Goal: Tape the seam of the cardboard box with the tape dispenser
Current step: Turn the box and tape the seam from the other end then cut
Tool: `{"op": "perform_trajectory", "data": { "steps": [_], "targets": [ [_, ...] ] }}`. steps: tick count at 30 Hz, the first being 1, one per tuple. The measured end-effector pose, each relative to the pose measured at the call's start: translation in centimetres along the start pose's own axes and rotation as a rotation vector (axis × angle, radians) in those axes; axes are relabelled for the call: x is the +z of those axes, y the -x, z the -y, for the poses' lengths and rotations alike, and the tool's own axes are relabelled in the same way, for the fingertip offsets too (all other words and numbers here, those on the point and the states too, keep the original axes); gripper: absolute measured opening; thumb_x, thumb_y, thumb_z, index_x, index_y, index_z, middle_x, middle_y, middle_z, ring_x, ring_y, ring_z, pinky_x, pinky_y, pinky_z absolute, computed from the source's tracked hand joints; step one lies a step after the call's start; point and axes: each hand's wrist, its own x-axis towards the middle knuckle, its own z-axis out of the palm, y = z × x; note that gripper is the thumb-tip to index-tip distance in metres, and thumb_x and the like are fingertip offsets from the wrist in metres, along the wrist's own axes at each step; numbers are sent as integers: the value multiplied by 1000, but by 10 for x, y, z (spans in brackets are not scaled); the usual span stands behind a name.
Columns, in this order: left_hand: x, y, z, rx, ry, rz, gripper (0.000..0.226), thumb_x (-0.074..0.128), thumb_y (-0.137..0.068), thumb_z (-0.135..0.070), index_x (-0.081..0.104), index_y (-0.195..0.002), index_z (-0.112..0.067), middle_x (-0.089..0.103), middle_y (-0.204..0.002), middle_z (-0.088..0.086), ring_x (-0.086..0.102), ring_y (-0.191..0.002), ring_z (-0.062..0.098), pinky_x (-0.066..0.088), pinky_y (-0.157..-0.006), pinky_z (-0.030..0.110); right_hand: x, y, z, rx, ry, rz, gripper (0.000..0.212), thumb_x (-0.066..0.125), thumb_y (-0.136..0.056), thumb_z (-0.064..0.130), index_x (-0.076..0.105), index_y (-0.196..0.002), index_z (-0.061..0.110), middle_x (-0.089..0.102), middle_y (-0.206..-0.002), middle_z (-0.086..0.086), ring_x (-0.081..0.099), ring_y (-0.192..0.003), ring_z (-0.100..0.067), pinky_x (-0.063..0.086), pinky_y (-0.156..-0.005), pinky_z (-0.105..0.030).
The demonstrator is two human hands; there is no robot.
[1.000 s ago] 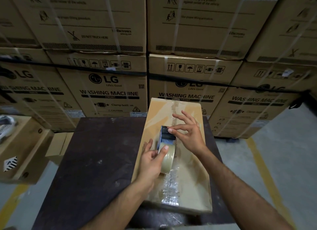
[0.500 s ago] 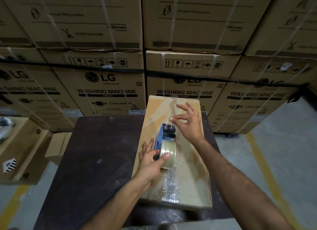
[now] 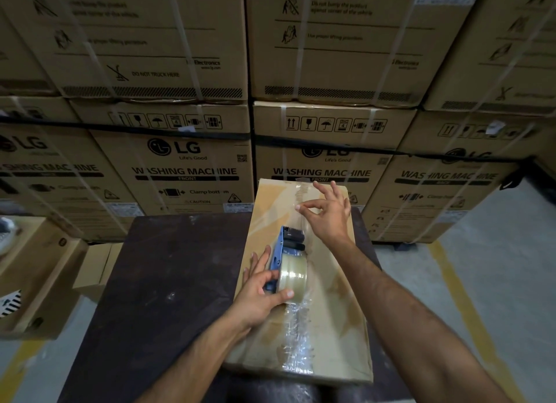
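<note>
A flat cardboard box (image 3: 340, 321) lies lengthwise on a dark table (image 3: 168, 282). Crinkled clear tape covers the near half of its centre seam. A blue tape dispenser (image 3: 285, 253) with a clear tape roll rests on the seam near the box's middle. My left hand (image 3: 258, 294) grips the dispenser's handle and roll from the left. My right hand (image 3: 326, 211) is beyond the dispenser, thumb and forefinger pinching the loose end of clear tape stretched out over the far part of the seam.
Large strapped washing machine cartons (image 3: 192, 168) are stacked like a wall right behind the table. Smaller brown boxes (image 3: 39, 270) stand on the floor to the left. Grey concrete floor with yellow lines (image 3: 460, 288) lies to the right.
My right hand has left the dispenser's front and moved away from me along the seam, drawing tape out. My left hand has stayed on the dispenser.
</note>
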Motion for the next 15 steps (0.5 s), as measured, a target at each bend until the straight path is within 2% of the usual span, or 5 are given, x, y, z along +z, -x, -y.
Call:
{"op": "perform_trajectory", "data": {
  "steps": [5, 8, 11, 13, 15],
  "targets": [
    [-11, -9, 2, -17, 54, 62, 47, 89, -74, -44, 80, -114, -21, 3, -169, -31, -23, -161, 7, -9, -135, 53, 4, -13, 0, 10, 13, 73, 14, 83, -86, 50, 85, -93, 37, 53, -159, 15, 17, -162, -14, 4, -130, -60],
    [-15, -19, -14, -84, 107, 43, 34, 88, -78, -45, 82, -97, -19, 7, -176, -21, -18, -163, 9, -2, -135, 53, 1, -22, -5, 24, -7, 101, 16, 83, -85, 53, 84, -96, 40, 56, -157, 12, 22, -160, -16, 12, -128, -58],
    [-19, -34, -38, -139, 50, 14, 42, 80, -84, -53, 71, -76, -13, 9, -180, -6, -16, -165, 13, -12, -133, 47, 3, -36, -10, 29, 45, 161, 20, 82, -86, 54, 83, -101, 41, 54, -160, 9, 24, -159, -20, 14, -127, -59],
    [-25, -51, -50, -144, -51, 66, 47, 70, -96, -52, 73, -82, -7, 10, -180, -4, -17, -165, 16, -16, -129, 43, 6, -48, -14, 37, 61, 200, 23, 81, -86, 55, 82, -104, 41, 52, -161, 9, 25, -159, -21, 13, -127, -60],
    [-30, -60, -52, -150, -185, 98, 55, 61, -99, -58, 79, -99, -5, 10, -180, -2, -15, -166, 18, -14, -130, 42, 14, -53, -20, 55, 68, 223, 25, 81, -85, 56, 82, -105, 42, 53, -160, 9, 26, -159, -21, 13, -126, -57]
  ]
}}
